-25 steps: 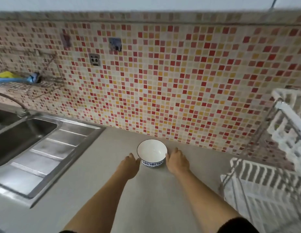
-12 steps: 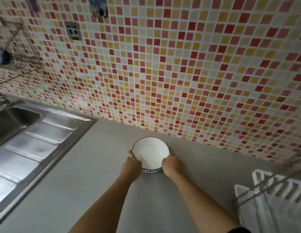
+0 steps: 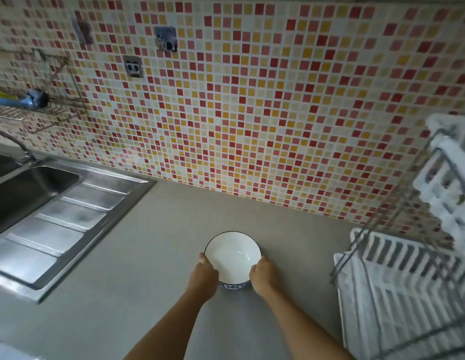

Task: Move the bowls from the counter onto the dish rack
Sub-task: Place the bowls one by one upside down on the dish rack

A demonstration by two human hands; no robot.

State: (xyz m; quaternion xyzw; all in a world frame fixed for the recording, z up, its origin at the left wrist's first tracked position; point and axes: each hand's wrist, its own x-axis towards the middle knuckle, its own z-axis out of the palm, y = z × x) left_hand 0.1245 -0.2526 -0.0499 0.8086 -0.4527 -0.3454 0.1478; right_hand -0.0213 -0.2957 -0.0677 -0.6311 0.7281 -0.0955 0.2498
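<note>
Left hand [image 3: 204, 278] and right hand [image 3: 264, 275] clasp opposite sides of white bowl [image 3: 232, 257] above grey counter [image 3: 153, 255], dish rack [image 3: 408, 294] to the right.

Both hands' grip [image 3: 204, 278] [image 3: 264, 276] on bowl [image 3: 232, 258]

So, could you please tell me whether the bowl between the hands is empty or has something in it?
Empty. The bowl sits upright, and its white inside shows bare down to the bottom, with only a glint of light.
</note>
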